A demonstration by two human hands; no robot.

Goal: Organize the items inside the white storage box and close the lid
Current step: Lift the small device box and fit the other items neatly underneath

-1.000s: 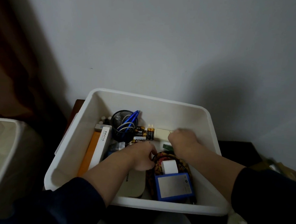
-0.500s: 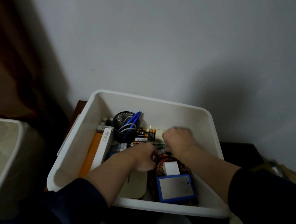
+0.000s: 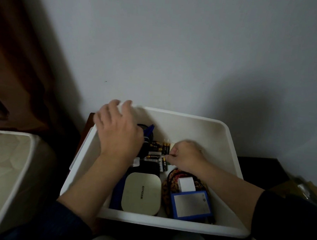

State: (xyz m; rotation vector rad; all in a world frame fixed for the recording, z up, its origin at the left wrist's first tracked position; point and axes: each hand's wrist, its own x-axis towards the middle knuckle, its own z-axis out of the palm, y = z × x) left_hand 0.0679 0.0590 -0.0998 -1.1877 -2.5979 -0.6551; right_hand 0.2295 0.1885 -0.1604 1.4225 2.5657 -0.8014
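A person's left hand [image 3: 119,130], fingers spread and relaxed, is hovering over the upper-left corner of the white storage box [image 3: 231,160] at frame centre. The right hand [image 3: 186,156], fingers curled, is pinching something small beside loose batteries [image 3: 157,148] in the box's middle. A beige case [image 3: 141,193] and blue-edged device [image 3: 191,204] are lying along its near wall.

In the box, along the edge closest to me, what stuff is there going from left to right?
Blue flat thing → beige rounded case → patterned pouch → blue-edged device. A small white block sits just behind the blue-edged device.
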